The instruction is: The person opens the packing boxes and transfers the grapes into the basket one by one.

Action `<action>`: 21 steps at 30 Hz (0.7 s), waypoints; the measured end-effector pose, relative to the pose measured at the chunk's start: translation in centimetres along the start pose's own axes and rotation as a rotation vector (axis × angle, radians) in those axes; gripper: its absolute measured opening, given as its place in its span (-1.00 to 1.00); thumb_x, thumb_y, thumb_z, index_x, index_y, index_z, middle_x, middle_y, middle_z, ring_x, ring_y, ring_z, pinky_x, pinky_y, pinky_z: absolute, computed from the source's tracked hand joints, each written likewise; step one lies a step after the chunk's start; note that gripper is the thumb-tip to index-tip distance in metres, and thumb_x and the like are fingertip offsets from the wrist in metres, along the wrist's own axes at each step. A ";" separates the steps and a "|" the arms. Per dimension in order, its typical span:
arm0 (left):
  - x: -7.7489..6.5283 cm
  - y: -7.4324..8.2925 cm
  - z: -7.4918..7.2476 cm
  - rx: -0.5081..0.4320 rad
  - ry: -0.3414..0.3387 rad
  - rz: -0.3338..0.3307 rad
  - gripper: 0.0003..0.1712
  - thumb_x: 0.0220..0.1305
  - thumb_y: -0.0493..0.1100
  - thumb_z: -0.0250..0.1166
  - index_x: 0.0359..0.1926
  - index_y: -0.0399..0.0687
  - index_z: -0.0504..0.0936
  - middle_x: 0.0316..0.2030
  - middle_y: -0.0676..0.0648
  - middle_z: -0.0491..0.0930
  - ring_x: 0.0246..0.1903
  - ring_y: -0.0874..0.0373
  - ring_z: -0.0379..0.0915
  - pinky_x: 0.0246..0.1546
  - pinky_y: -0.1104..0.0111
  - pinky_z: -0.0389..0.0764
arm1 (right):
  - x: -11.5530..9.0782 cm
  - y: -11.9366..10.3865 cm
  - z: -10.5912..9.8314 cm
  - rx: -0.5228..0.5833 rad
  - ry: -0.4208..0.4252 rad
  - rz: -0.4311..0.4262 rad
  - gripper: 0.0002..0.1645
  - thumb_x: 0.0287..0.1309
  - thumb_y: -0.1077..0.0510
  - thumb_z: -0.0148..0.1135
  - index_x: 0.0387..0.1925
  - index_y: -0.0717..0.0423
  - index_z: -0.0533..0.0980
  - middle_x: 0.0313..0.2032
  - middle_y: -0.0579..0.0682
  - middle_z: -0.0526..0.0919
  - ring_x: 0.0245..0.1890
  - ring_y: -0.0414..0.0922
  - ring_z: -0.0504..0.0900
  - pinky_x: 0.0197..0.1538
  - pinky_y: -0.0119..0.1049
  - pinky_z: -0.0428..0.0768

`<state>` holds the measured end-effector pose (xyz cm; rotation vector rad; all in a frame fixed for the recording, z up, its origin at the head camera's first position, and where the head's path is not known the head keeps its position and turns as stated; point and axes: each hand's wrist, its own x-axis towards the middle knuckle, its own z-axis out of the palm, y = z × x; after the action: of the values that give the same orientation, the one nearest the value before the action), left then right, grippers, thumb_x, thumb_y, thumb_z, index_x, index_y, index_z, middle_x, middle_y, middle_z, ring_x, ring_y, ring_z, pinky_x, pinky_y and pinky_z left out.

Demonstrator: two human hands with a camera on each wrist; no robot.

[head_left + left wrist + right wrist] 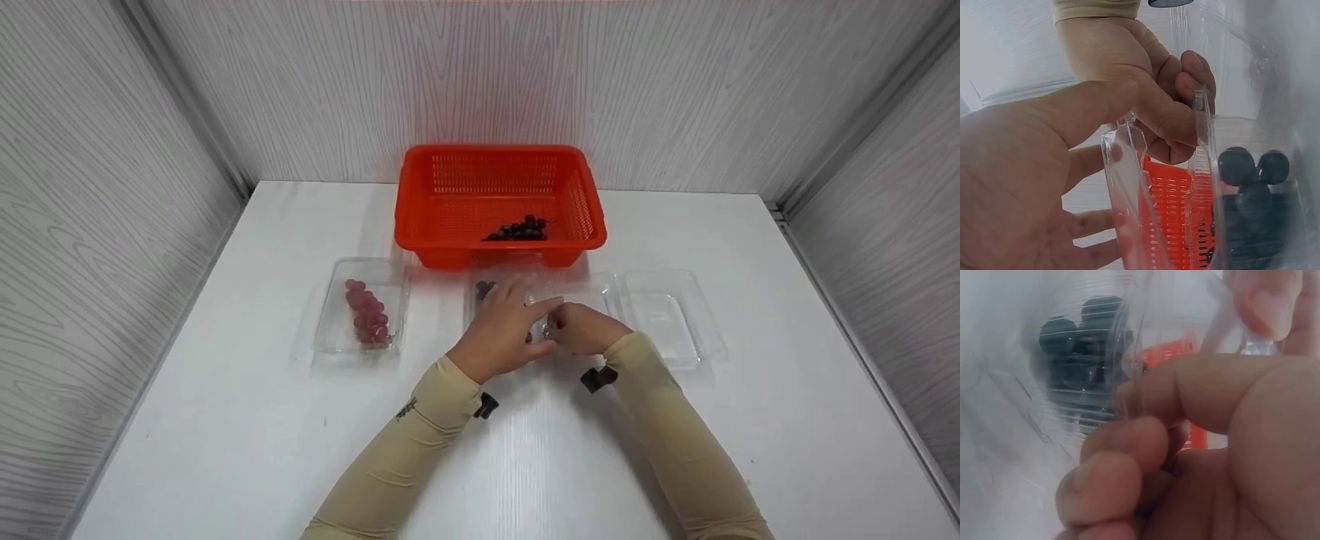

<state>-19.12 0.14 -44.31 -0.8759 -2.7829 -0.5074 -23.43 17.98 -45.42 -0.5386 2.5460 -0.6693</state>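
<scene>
A clear plastic clamshell box [1216,185] with dark grapes [1252,185] inside is between the two hands, its lid raised. My left hand [502,330] is at the lid, with fingers extended and spread against its outer side and the thumb stretched toward its edge. With thumb and curled fingers, my right hand [589,328] pinches the rim of the box, seen closely in the right wrist view, where the grapes [1081,343] show through the ribbed plastic. In the head view the hands hide most of this box; a few dark grapes [485,288] show beyond the left hand.
Behind the hands stands a red plastic basket [500,259] holding more dark grapes [521,229]. To the left is a clear box [330,330] with a bunch of red grapes [367,313]. At the right lies another clear box [667,322], its lid open.
</scene>
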 end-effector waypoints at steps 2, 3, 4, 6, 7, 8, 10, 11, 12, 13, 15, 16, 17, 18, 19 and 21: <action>0.0 0.0 -0.2 -0.006 0.010 0.028 -0.36 0.14 0.16 0.30 0.26 0.26 0.45 0.29 -0.14 0.28 0.30 -0.04 0.14 0.31 0.03 0.15 | 0.0 0.1 0.0 0.001 0.006 -0.016 -0.77 0.16 0.25 0.00 -0.18 0.12 0.52 -0.63 -0.08 0.39 -0.60 -0.15 0.40 -0.45 -0.29 0.39; -0.1 0.0 -0.3 -0.012 0.016 0.042 -0.40 0.16 0.14 0.29 0.25 0.25 0.47 0.27 -0.14 0.31 0.29 -0.03 0.17 0.31 0.04 0.15 | 0.0 0.1 0.0 0.001 0.010 -0.024 -0.77 0.15 0.25 -0.01 -0.17 0.11 0.52 -0.64 -0.09 0.36 -0.62 -0.16 0.38 -0.46 -0.29 0.37; -0.1 0.0 -0.4 -0.015 0.020 0.056 -0.43 0.17 0.11 0.27 0.24 0.24 0.49 0.26 -0.13 0.33 0.28 -0.02 0.19 0.31 0.05 0.16 | 0.0 0.2 0.0 -0.001 0.011 -0.033 -0.77 0.15 0.25 -0.02 -0.19 0.12 0.51 -0.65 -0.10 0.34 -0.62 -0.16 0.37 -0.46 -0.30 0.36; -0.2 0.1 -0.6 -0.028 0.021 0.071 -0.48 0.20 0.07 0.23 0.21 0.23 0.52 0.24 -0.13 0.36 0.27 0.00 0.21 0.31 0.05 0.17 | 0.0 0.2 0.0 -0.001 0.012 -0.045 -0.78 0.15 0.24 -0.02 -0.19 0.12 0.50 -0.63 -0.10 0.31 -0.61 -0.16 0.36 -0.45 -0.29 0.34; -0.3 0.1 -0.8 -0.041 0.019 0.073 -0.51 0.21 0.05 0.21 0.19 0.21 0.53 0.25 -0.12 0.35 0.28 0.00 0.20 0.31 0.05 0.16 | 0.0 0.3 0.1 0.002 0.013 -0.042 -0.81 0.15 0.23 -0.01 -0.22 0.13 0.50 -0.62 -0.10 0.32 -0.61 -0.15 0.38 -0.44 -0.29 0.35; -0.3 0.1 -0.9 -0.051 0.016 0.071 -0.53 0.21 0.04 0.20 0.17 0.21 0.55 0.26 -0.11 0.34 0.29 0.01 0.19 0.31 0.06 0.16 | 0.0 0.3 0.1 -0.003 0.018 -0.046 -0.81 0.16 0.21 0.02 -0.20 0.12 0.50 -0.59 -0.10 0.34 -0.56 -0.15 0.40 -0.41 -0.28 0.36; -0.5 0.0 -1.1 -0.064 0.010 0.064 -0.56 0.21 0.03 0.19 0.13 0.19 0.57 0.27 -0.11 0.33 0.30 0.02 0.17 0.31 0.07 0.18 | 0.0 0.2 0.2 -0.006 0.020 -0.046 -0.78 0.18 0.17 0.05 -0.15 0.13 0.51 -0.55 -0.09 0.36 -0.50 -0.13 0.42 -0.35 -0.26 0.37; -0.5 0.0 -1.3 -0.071 0.012 0.061 -0.58 0.21 0.02 0.20 0.11 0.18 0.58 0.28 -0.11 0.33 0.30 0.02 0.17 0.31 0.08 0.19 | 0.0 0.2 0.2 -0.004 0.021 -0.042 -0.77 0.19 0.15 0.06 -0.14 0.12 0.50 -0.53 -0.08 0.36 -0.48 -0.12 0.43 -0.33 -0.25 0.38; -0.5 0.0 -1.4 -0.073 0.017 0.060 -0.59 0.20 0.02 0.20 0.09 0.17 0.59 0.27 -0.10 0.33 0.30 0.03 0.18 0.31 0.09 0.20 | 0.0 0.1 0.3 -0.001 0.020 -0.038 -0.77 0.20 0.13 0.07 -0.14 0.13 0.50 -0.53 -0.08 0.37 -0.47 -0.12 0.44 -0.32 -0.25 0.39; -0.5 0.0 -1.5 -0.073 0.026 0.063 -0.60 0.19 0.02 0.20 0.07 0.15 0.59 0.26 -0.10 0.34 0.29 0.04 0.19 0.30 0.10 0.22 | -0.1 0.1 0.3 0.000 0.021 -0.033 -0.79 0.21 0.12 0.08 -0.17 0.13 0.49 -0.53 -0.08 0.38 -0.47 -0.12 0.44 -0.33 -0.25 0.38; -0.6 -0.1 -1.8 -0.073 0.041 0.072 -0.61 0.19 0.02 0.19 0.06 0.15 0.59 0.25 -0.09 0.37 0.28 0.05 0.20 0.29 0.09 0.22 | -0.2 0.1 0.3 0.015 0.020 -0.016 -0.85 0.20 0.11 0.10 -0.29 0.12 0.45 -0.56 -0.07 0.37 -0.51 -0.13 0.43 -0.38 -0.27 0.38; -0.6 -0.1 -1.9 -0.077 0.048 0.077 -0.60 0.19 0.03 0.19 0.06 0.15 0.59 0.24 -0.08 0.38 0.27 0.06 0.21 0.29 0.09 0.22 | -0.2 0.1 0.3 0.020 0.022 -0.011 -0.87 0.20 0.12 0.11 -0.35 0.12 0.43 -0.57 -0.08 0.37 -0.53 -0.14 0.42 -0.41 -0.28 0.37; -0.7 -0.2 -1.9 -0.080 0.055 0.081 -0.60 0.19 0.03 0.18 0.05 0.15 0.59 0.22 -0.06 0.39 0.26 0.08 0.22 0.28 0.09 0.23 | -0.3 0.2 0.3 0.021 0.026 -0.004 -0.86 0.18 0.13 0.11 -0.41 0.10 0.40 -0.59 -0.09 0.36 -0.55 -0.14 0.40 -0.43 -0.29 0.35; -0.7 -0.2 -1.9 -0.080 0.059 0.085 -0.60 0.19 0.04 0.17 0.05 0.16 0.59 0.21 -0.04 0.40 0.25 0.09 0.23 0.27 0.09 0.24 | -0.3 0.2 0.4 0.021 0.029 -0.002 -0.86 0.17 0.15 0.11 -0.44 0.10 0.38 -0.60 -0.10 0.34 -0.56 -0.15 0.37 -0.44 -0.29 0.33; -0.8 -0.3 -2.0 -0.084 0.064 0.088 -0.60 0.19 0.05 0.17 0.05 0.17 0.59 0.20 -0.03 0.41 0.24 0.10 0.24 0.26 0.10 0.26 | -0.4 0.3 0.4 0.019 0.033 0.000 -0.86 0.15 0.16 0.11 -0.47 0.09 0.37 -0.61 -0.10 0.32 -0.57 -0.16 0.34 -0.45 -0.29 0.31; -1.0 -0.3 -2.0 -0.094 0.072 0.095 -0.60 0.19 0.06 0.17 0.05 0.19 0.59 0.18 0.00 0.41 0.21 0.12 0.25 0.23 0.11 0.31 | -0.5 0.4 0.4 0.010 0.038 0.000 -0.86 0.11 0.18 0.10 -0.50 0.10 0.35 -0.63 -0.11 0.29 -0.59 -0.16 0.30 -0.46 -0.29 0.27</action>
<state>-18.38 -1.34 -42.80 -0.9838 -2.6564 -0.6454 -22.93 18.37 -45.80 -0.5279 2.5771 -0.6981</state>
